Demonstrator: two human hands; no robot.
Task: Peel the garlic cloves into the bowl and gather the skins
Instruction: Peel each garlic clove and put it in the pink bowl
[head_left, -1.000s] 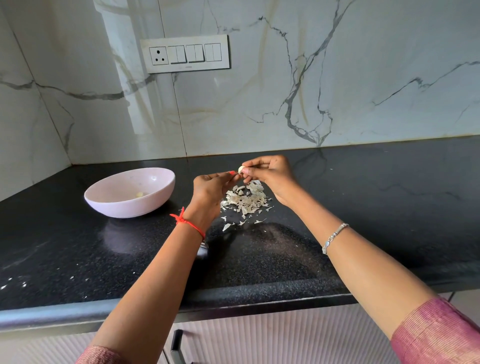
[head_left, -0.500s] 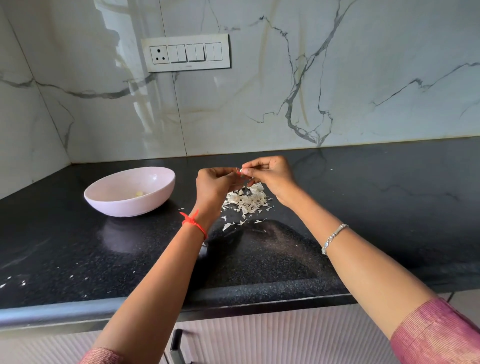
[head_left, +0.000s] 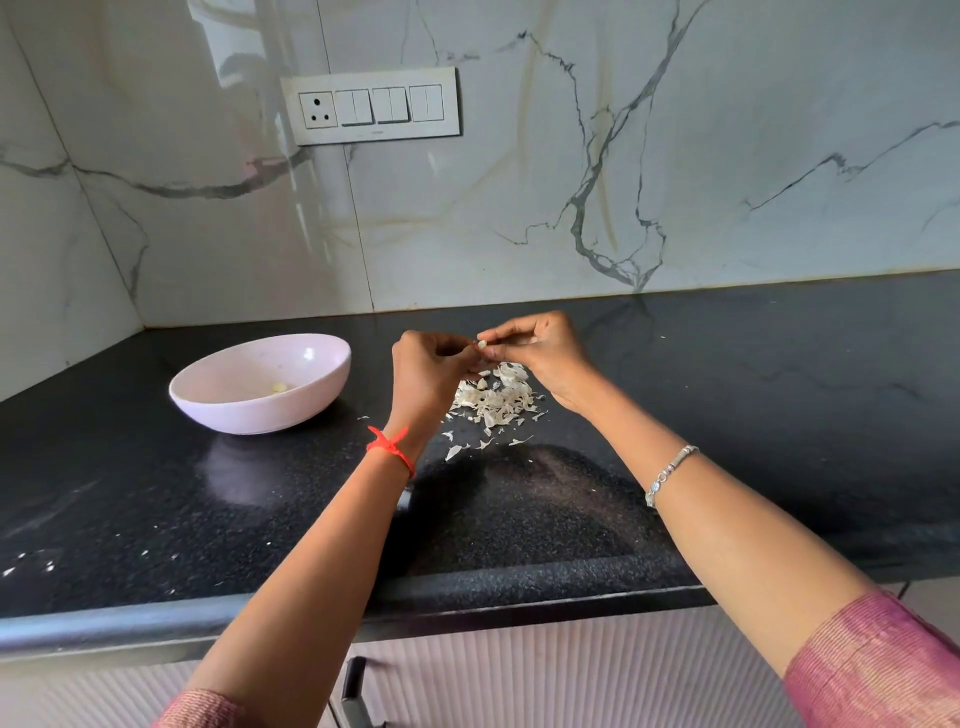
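Both my hands are raised above a pile of white garlic skins (head_left: 493, 400) on the black counter. My right hand (head_left: 540, 351) pinches a small pale garlic clove (head_left: 482, 344) at its fingertips. Fingers curled, my left hand (head_left: 428, 371) meets the clove from the left and picks at it. The pale pink bowl (head_left: 317, 387) stands to the left of the hands, with one peeled clove (head_left: 279, 387) lying in its bottom. Another small clove-like piece (head_left: 482, 383) lies on top of the skin pile.
The black stone counter (head_left: 753, 415) runs to a marble wall behind, with a switch panel (head_left: 371, 105) above. Loose skin flakes (head_left: 454, 451) lie in front of the pile, and tiny white crumbs (head_left: 31, 564) sit near the front left edge. A cabinet handle (head_left: 353, 691) shows below.
My left hand rose from the skin pile to meet the right hand's clove. The bowl and the skin pile have not moved.
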